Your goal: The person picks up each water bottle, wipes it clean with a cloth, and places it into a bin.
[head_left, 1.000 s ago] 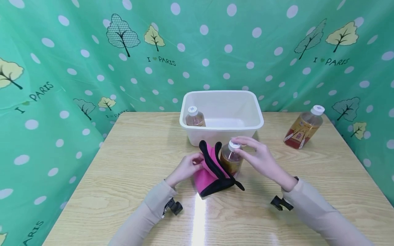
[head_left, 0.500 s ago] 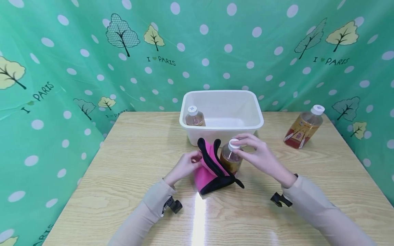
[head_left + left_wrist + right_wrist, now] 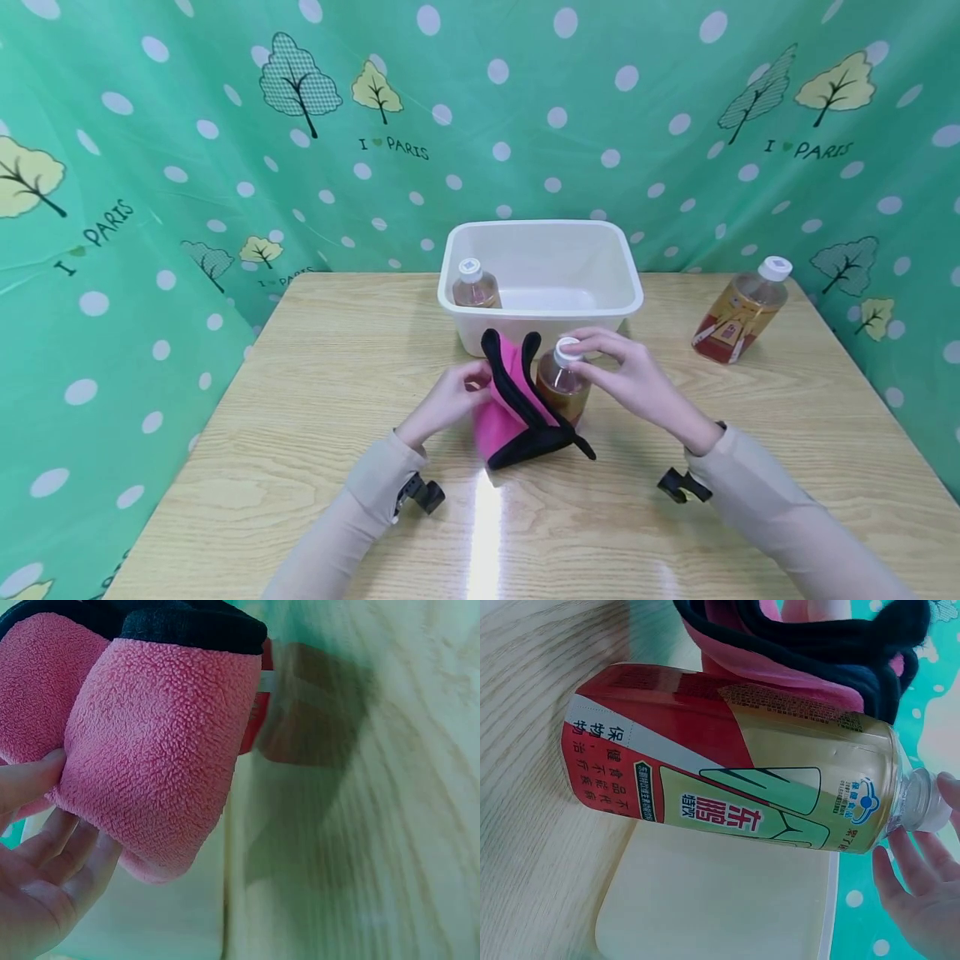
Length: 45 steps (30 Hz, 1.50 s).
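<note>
My left hand (image 3: 450,400) pinches a folded pink fleecy cloth with black edging (image 3: 498,425) between thumb and fingers. In the left wrist view the cloth (image 3: 161,742) hangs in a thick fold over the fingers. Right beside it stands a drink bottle (image 3: 561,392) with a white cap, partly hidden by the cloth in the head view. My right hand (image 3: 630,375) holds this bottle by its cap, thumb and fingertips round it. The right wrist view shows the bottle's red and gold label (image 3: 735,765), with the cloth (image 3: 795,667) against its side.
Just behind the bottle and cloth is a white plastic bin (image 3: 540,314), with a second bottle (image 3: 476,287) inside at its left. A third bottle (image 3: 738,312) stands at the back right of the wooden table (image 3: 300,417). A green dotted curtain (image 3: 525,125) hangs behind.
The cloth and my left hand have shifted slightly away from me, toward the bin. My right hand and the bottle have moved very little in the same direction.
</note>
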Tool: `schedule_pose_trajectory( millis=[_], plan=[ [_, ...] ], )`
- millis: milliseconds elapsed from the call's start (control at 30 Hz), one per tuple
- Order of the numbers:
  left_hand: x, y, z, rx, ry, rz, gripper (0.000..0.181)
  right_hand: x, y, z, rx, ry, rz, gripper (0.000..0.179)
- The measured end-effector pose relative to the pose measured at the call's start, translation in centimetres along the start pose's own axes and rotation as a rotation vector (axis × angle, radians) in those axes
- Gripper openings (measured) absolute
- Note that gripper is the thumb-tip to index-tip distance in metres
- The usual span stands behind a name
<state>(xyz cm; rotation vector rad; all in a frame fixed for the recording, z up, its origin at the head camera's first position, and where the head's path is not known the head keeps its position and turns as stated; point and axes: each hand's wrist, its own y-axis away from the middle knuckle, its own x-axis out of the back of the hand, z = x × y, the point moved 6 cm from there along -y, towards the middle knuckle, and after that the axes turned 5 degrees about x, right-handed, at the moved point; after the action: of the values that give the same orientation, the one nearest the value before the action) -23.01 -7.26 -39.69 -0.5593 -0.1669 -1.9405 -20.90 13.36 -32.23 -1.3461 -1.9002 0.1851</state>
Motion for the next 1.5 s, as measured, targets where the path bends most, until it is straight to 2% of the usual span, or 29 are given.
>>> schedule_pose_trajectory(
  millis=[433, 600, 667, 733, 833, 900, 967, 1267, 1500],
  plan=[
    [-0.7, -1.0, 1.4, 0.029, -0.015, -0.030, 0.014, 0.0, 0.2, 0.1, -0.030, -0.008, -0.018, 0.019],
    [-1.1, -1.2, 1.2, 0.013, -0.031, -0.047, 0.013, -0.1, 0.2, 0.2, -0.039, -0.030, -0.021, 0.018],
    [-1.3, -1.3, 1.2, -0.012, -0.041, -0.052, 0.011, -0.1, 0.2, 0.3, -0.048, -0.031, -0.024, 0.018],
    [-1.4, -1.2, 1.8, -0.018, -0.053, -0.063, 0.011, -0.1, 0.2, 0.3, -0.056, -0.028, -0.027, 0.018],
    [-1.7, -1.3, 1.5, -0.058, -0.078, -0.078, 0.011, -0.1, 0.3, 0.4, -0.067, -0.029, -0.032, 0.018],
    [-2.0, -1.3, 1.1, -0.059, -0.093, -0.093, 0.011, -0.1, 0.3, 0.4, -0.068, -0.032, -0.033, 0.017],
    [-2.4, -1.6, 0.1, -0.071, -0.106, -0.104, 0.011, -0.1, 0.3, 0.4, -0.068, -0.038, -0.033, 0.017],
    [-3.1, -1.4, -0.8, -0.018, -0.168, -0.142, 0.016, -0.2, 0.3, 0.4, -0.052, -0.046, -0.040, 0.017],
    [-3.5, -1.4, -1.0, -0.041, -0.212, -0.146, 0.014, -0.2, 0.2, 0.5, -0.064, -0.068, -0.058, 0.016]
  ],
)
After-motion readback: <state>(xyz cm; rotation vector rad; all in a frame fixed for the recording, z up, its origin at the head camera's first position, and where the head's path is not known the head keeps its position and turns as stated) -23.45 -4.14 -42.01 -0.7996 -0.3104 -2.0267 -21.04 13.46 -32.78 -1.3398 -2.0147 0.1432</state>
